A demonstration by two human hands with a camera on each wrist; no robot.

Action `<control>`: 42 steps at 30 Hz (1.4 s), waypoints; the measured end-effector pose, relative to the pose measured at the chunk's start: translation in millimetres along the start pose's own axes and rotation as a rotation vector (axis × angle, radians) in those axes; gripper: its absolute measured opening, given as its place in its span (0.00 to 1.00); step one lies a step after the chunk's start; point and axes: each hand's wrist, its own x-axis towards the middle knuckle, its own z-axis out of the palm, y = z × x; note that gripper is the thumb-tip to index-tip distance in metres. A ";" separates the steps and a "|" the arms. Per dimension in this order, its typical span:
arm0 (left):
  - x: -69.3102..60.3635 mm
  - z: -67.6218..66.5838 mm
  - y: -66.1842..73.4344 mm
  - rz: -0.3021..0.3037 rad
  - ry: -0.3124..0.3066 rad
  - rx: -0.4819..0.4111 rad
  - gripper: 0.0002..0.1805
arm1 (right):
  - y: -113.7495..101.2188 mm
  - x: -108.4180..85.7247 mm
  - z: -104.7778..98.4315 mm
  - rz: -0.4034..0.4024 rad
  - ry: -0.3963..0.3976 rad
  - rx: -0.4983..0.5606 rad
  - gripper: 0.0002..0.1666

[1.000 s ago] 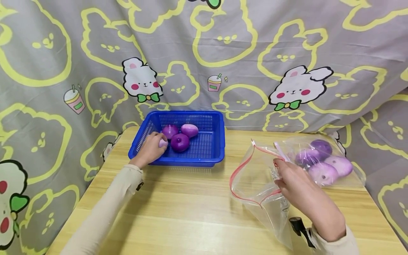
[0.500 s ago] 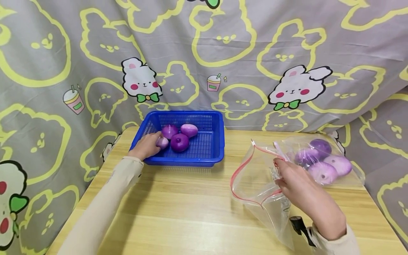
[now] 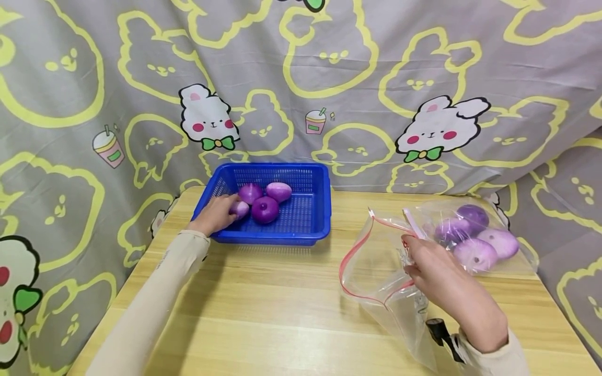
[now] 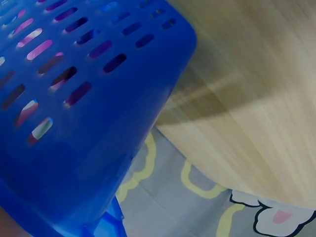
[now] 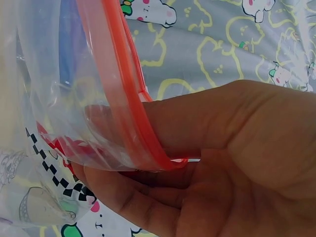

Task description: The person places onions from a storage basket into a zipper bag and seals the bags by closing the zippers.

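In the head view my left hand reaches over the near left rim of a blue plastic basket. Its fingers hold a pale purple onion by its left side, inside the basket. Beside that lie a dark purple onion and two more behind. On the right, my right hand pinches the edge of a clear zip bag, whose red-trimmed mouth gapes toward the left. The right wrist view shows the thumb inside the bag's red zip edge and the fingers outside. The basket wall hides the left hand's fingers in the left wrist view.
A second clear bag with several purple onions lies at the table's right rear. The wooden table ends against a grey curtain with yellow outlines and cartoon rabbits.
My left hand has drawn slightly left, so more of the pale onion shows. The right hand and the zip bag have shifted very little.
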 end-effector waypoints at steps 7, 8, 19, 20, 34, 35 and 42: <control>-2.4 -1.5 2.4 0.016 -0.006 -0.020 0.25 | 0.6 0.6 0.1 -0.001 -0.008 0.005 0.28; -3.0 -2.2 2.7 0.025 -0.005 -0.022 0.25 | 0.7 0.7 0.1 -0.001 -0.010 0.004 0.28; -10.7 -10.0 2.4 0.059 0.029 -0.044 0.25 | 1.9 0.7 1.6 0.011 -0.024 0.000 0.27; -11.9 -10.4 2.6 0.060 0.031 -0.047 0.25 | 2.1 0.9 1.7 0.008 -0.021 0.001 0.26; -19.6 -13.4 1.7 0.164 0.231 -0.041 0.25 | 1.7 1.6 0.2 0.002 -0.028 0.013 0.23; -19.6 -13.5 2.3 0.171 0.241 -0.036 0.25 | 1.8 1.7 0.2 0.002 -0.028 0.011 0.22; -20.8 -14.5 7.9 0.199 0.273 0.003 0.25 | 1.8 1.0 1.1 0.006 -0.032 0.005 0.22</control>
